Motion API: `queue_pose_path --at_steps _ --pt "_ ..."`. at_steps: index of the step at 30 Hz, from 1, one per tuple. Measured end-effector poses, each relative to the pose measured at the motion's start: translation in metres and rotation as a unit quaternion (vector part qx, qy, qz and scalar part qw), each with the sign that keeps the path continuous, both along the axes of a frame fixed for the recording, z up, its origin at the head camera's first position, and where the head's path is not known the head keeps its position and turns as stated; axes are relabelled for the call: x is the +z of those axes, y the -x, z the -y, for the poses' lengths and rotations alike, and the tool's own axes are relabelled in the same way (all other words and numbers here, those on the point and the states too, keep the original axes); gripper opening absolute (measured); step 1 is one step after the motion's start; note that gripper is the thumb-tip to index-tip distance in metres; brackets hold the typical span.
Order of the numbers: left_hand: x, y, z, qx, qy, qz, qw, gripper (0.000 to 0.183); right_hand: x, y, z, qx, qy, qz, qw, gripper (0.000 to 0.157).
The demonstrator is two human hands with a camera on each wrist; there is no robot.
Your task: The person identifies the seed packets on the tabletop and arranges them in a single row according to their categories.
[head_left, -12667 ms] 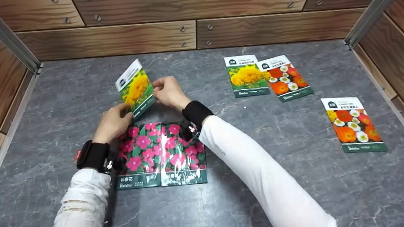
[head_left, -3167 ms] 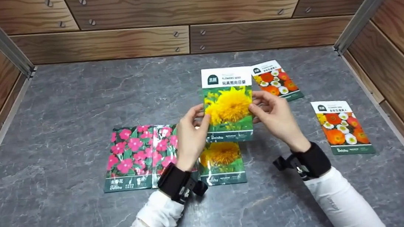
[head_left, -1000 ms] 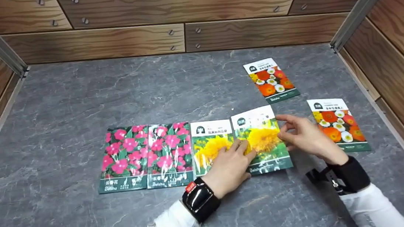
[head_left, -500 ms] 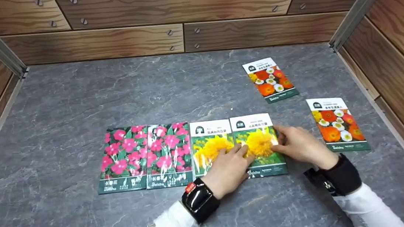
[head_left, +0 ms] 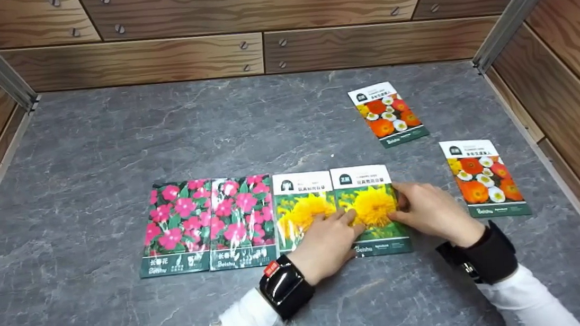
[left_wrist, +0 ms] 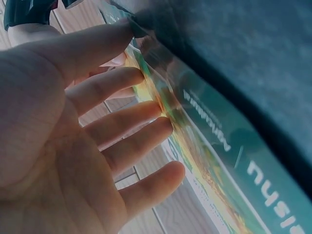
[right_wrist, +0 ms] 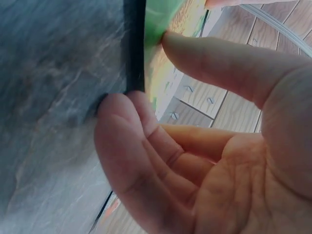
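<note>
One yellow-flower packet point(head_left: 371, 190) is pinched by the right hand point(head_left: 430, 210) and touched by the spread left hand point(head_left: 327, 242); the left palm point(left_wrist: 58, 156) is shown only by the left-wrist view.

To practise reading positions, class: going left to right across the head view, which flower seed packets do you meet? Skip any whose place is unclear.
Left pink packet, right pink packet, left yellow packet, right yellow packet, nearer orange-and-white packet.
</note>
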State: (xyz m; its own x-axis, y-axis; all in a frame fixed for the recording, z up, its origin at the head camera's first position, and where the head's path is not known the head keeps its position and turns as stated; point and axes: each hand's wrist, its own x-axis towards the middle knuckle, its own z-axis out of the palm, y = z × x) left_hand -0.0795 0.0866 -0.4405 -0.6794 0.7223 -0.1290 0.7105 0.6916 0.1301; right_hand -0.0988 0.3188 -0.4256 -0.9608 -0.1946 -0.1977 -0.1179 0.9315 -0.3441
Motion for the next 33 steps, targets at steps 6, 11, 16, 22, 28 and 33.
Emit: queue_pose_path --at_steps 6,11,16,22,28,33 --pt "-0.0004 0.0004 -0.0001 -0.001 0.000 0.001 1.0000 0.052 -0.0005 0.0004 0.0007 0.009 -0.013 0.004 1.000 0.062" --pt "-0.0001 0.0002 -0.0004 -0.002 -0.001 0.001 1.0000 0.052 -0.0007 0.0010 0.0006 0.009 -0.016 0.013 1.000 0.064" --pt "0.0004 0.0000 -0.0002 -0.003 -0.004 0.005 1.0000 0.052 -0.0011 0.0009 0.0003 0.013 -0.018 0.012 1.000 0.064" --pt "0.0010 0.0000 0.0006 -0.005 -0.009 0.004 0.9999 0.052 -0.0007 0.0003 0.0003 0.011 -0.020 0.014 1.000 0.064" --pt "-0.0001 0.0009 0.0015 -0.011 -0.018 0.001 0.9998 0.051 -0.0002 0.0002 0.0004 0.016 -0.017 0.003 1.000 0.062" --pt "0.0001 0.0033 0.0034 -0.010 -0.052 0.023 0.9983 0.048 0.0013 -0.0001 -0.0019 0.008 -0.006 -0.007 1.000 0.057"
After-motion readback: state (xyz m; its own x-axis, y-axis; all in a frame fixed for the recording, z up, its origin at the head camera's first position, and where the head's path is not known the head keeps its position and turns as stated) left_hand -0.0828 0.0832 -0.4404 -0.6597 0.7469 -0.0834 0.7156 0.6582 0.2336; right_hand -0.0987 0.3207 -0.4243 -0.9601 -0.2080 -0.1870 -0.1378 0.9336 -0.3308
